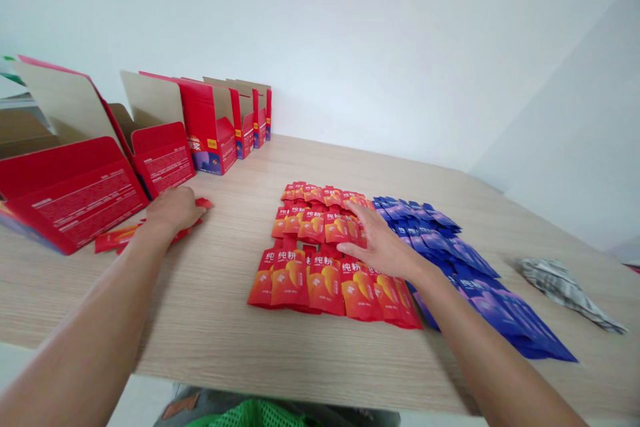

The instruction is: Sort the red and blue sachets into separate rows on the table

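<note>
Over a few red pouches [117, 238] on the table, close to the open boxes, my left hand [175, 208] is curled with its fingers pressed together around some of them. Its fingertips are mostly hidden; pouch ends stick out on both sides. My right hand [376, 240] is over the right part of three rows of red pouches with an orange fruit print [325, 277]. Thumb and fingers are spread apart there, and nothing is gripped between them. Right beside these, partly behind my right forearm, are rows of blue-purple pouches [445, 240].
Several red cardboard boxes with raised flaps stand in a line along the left and back, the nearest box [85, 190] at far left. A checked cloth [565, 290] lies at the right of the wooden table [240, 340]. Below the front edge shows green mesh [255, 413].
</note>
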A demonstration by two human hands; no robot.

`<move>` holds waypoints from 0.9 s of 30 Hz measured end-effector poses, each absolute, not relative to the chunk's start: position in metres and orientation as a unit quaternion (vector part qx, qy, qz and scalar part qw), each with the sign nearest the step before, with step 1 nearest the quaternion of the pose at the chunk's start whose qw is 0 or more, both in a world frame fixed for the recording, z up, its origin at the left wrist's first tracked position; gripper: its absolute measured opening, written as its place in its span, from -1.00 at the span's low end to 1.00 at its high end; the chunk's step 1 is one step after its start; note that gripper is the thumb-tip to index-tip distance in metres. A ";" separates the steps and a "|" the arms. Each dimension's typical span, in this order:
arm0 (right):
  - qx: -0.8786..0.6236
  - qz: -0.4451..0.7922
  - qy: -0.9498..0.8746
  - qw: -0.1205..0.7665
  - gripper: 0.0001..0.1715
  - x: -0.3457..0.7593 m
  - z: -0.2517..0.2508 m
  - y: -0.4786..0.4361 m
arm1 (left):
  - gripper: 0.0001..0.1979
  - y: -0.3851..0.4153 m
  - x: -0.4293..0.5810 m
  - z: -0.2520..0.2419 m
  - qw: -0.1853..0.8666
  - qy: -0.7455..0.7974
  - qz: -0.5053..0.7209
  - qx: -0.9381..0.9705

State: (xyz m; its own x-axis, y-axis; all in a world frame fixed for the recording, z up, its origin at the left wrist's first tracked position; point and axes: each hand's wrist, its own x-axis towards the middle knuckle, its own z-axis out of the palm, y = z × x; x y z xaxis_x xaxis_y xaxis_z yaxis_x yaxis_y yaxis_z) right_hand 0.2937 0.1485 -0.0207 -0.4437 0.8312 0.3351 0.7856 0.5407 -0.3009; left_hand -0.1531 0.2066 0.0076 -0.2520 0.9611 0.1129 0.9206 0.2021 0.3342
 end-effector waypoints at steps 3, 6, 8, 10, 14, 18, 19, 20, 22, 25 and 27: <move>-0.472 0.057 -0.849 0.231 0.04 0.294 -0.020 0.145 | -0.58 0.209 -0.143 0.003 0.055 0.763 0.176 0.620; -0.476 0.062 -0.846 0.232 0.03 0.292 -0.018 0.142 | -0.65 0.208 -0.138 0.003 0.050 0.756 0.197 0.623; -0.482 0.061 -0.843 0.231 0.01 0.290 -0.017 0.139 | -0.73 0.204 -0.135 0.007 0.045 0.749 0.221 0.624; -0.482 0.059 -0.842 0.234 0.00 0.289 -0.017 0.138 | -0.83 0.200 -0.132 0.013 0.042 0.737 0.255 0.625; -0.467 0.052 -0.842 0.266 -0.07 0.282 -0.013 0.136 | -0.81 0.194 -0.115 0.022 0.055 0.687 0.347 0.636; -0.463 0.060 -0.829 0.309 -0.20 0.257 -0.003 0.134 | -0.75 0.186 -0.082 0.025 0.122 0.613 0.419 0.658; -0.462 0.070 -0.823 0.324 -0.22 0.248 0.000 0.134 | -0.76 0.182 -0.073 0.024 0.149 0.584 0.434 0.670; -0.461 0.083 -0.815 0.340 -0.23 0.238 0.004 0.133 | -0.78 0.177 -0.063 0.024 0.180 0.546 0.450 0.683; -0.455 0.114 -0.804 0.366 -0.28 0.218 0.010 0.133 | -0.81 0.165 -0.046 0.022 0.251 0.454 0.485 0.704; -0.446 0.118 -0.804 0.377 -0.64 0.196 0.015 0.130 | -0.86 0.151 -0.028 0.019 0.303 0.388 0.494 0.717; -0.430 0.059 -0.811 0.392 -0.86 0.190 0.015 0.127 | -0.85 0.148 -0.021 0.016 0.289 0.385 0.513 0.711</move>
